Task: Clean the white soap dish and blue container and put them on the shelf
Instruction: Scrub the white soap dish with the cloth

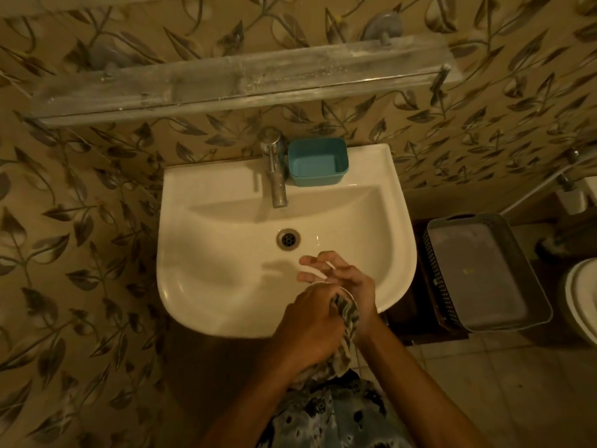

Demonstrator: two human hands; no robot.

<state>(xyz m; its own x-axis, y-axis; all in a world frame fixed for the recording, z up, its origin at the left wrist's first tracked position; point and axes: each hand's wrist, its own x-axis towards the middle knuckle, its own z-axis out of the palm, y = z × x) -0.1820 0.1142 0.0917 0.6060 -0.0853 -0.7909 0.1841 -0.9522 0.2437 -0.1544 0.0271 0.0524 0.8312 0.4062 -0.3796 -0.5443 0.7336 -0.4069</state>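
Grips the white soap dish (315,285) by its rim in the curled right hand (352,282) over the front of the sink (181,195), presses on it a cloth (347,321) bunched in the left hand (310,318), probably finds it light, stiff and slippery when wet, with the blue container (318,163) apart beside the tap (274,169).

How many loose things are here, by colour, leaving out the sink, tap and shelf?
Blue: 1, the blue container
White: 1, the soap dish, mostly hidden by the hands
Grey: 1, the basket
Striped: 1, the cloth
Total: 4

Head camera looks steeply down, close above sink (200,286).
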